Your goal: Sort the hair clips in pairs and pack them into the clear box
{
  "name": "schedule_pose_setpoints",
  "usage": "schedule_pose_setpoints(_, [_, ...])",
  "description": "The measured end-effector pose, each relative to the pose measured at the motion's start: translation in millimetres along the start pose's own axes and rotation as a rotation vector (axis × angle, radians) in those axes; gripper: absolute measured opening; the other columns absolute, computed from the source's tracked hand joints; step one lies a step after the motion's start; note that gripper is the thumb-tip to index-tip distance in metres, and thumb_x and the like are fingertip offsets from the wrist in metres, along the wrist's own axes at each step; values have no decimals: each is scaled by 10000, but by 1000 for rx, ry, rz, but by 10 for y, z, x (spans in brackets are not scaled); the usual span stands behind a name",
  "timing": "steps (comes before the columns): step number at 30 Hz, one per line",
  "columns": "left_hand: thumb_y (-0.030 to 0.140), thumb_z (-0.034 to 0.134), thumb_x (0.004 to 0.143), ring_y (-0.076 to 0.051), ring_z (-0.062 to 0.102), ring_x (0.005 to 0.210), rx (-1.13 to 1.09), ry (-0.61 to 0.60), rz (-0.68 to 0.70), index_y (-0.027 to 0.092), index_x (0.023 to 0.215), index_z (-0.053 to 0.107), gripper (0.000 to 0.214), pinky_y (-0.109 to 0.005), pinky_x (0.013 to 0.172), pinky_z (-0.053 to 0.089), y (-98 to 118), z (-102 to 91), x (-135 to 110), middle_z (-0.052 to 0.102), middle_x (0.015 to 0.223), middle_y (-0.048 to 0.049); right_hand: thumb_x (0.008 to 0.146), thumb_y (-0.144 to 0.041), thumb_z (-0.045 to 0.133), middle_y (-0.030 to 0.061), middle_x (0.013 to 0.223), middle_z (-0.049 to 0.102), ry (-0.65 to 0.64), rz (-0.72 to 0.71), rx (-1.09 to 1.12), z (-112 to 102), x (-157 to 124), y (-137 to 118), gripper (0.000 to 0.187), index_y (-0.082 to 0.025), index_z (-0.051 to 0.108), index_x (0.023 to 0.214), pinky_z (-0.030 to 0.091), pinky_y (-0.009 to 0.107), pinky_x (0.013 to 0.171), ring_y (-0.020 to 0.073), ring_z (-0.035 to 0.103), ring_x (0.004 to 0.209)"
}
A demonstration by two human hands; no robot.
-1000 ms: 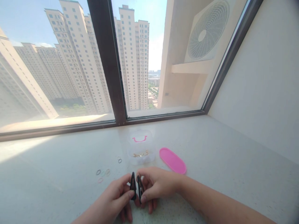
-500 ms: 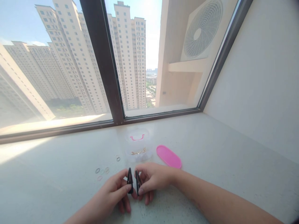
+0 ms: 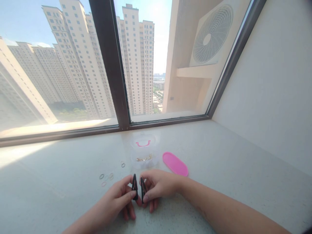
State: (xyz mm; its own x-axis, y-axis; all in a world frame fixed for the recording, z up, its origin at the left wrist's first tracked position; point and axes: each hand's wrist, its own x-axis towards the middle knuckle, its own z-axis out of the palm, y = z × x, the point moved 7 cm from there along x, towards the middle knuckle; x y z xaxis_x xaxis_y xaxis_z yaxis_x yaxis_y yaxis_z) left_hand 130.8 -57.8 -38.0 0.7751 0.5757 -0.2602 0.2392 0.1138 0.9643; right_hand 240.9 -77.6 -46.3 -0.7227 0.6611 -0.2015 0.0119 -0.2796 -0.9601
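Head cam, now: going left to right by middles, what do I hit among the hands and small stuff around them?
Dark hair tie → left hand → its black clip → second black clip → right hand → pink oval tray

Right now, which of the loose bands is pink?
The pink band lying lowest in view, just below the leftmost dark band; the other loose bands look dark or pale.

Dk-framed window (image 3: 109,58), twr bldgs (image 3: 137,61) outside, wht wall (image 3: 273,81) R.
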Motion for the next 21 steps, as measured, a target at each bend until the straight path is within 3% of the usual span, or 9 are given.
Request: schedule_pose_setpoints(21, [437, 601, 841, -161, 703, 555, -11, 41, -15, 176, 950, 509, 297, -195, 452, 468, 47, 5, -7, 685, 762, -23, 716, -345, 784, 50, 875, 641, -1, 21, 5, -18, -4, 5, 447, -139, 539, 1029, 551, 237, 544, 122, 661, 574])
